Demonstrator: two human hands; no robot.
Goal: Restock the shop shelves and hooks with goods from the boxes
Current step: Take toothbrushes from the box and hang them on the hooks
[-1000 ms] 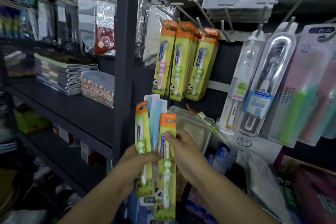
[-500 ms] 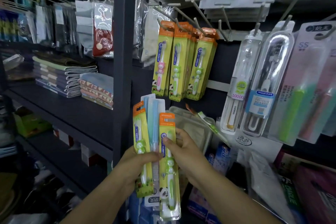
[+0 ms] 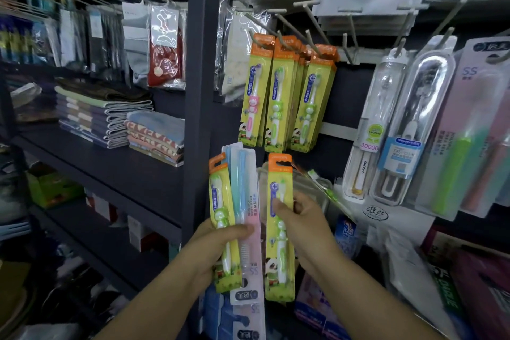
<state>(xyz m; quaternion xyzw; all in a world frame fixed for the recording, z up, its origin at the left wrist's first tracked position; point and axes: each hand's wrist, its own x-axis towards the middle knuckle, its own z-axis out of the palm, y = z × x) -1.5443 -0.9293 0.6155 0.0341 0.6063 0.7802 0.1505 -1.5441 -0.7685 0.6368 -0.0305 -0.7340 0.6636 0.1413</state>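
My left hand grips a bundle of toothbrush packs: a yellow-and-orange children's pack in front and pale blue and pink packs behind it. My right hand pinches a single yellow children's toothbrush pack with a green brush, held upright and apart from the bundle. Straight above, three rows of the same yellow packs hang on metal hooks.
Clear-cased toothbrushes and pastel packs hang to the right. A dark upright post separates a left shelf with folded towels and hanging socks. Bagged and boxed goods lie below right.
My right hand has pulled one yellow pack off the bundle and moved it right and up. The left hand keeps the remaining packs almost still.
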